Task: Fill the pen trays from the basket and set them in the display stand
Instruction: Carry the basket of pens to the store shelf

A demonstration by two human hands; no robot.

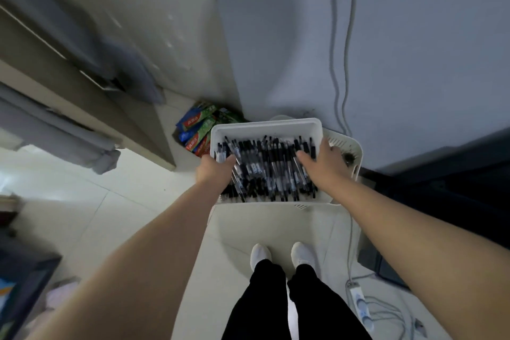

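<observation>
Pale floor [110,215]; one pen-filled basket [265,125], left hand [214,172], right hand [324,159] curled round its edges.

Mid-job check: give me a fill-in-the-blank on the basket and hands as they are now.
The white basket is full of ____.
The left hand grips its ____ rim.
The right hand grips its ____ rim.
Colourful packets lie on the floor to its ____.
Missing: pens; left; right; left.

basket [265,125]: white matt plastic | pens [270,171]: glossy black-clear plastic | floor [82,201]: glossy tile
</observation>
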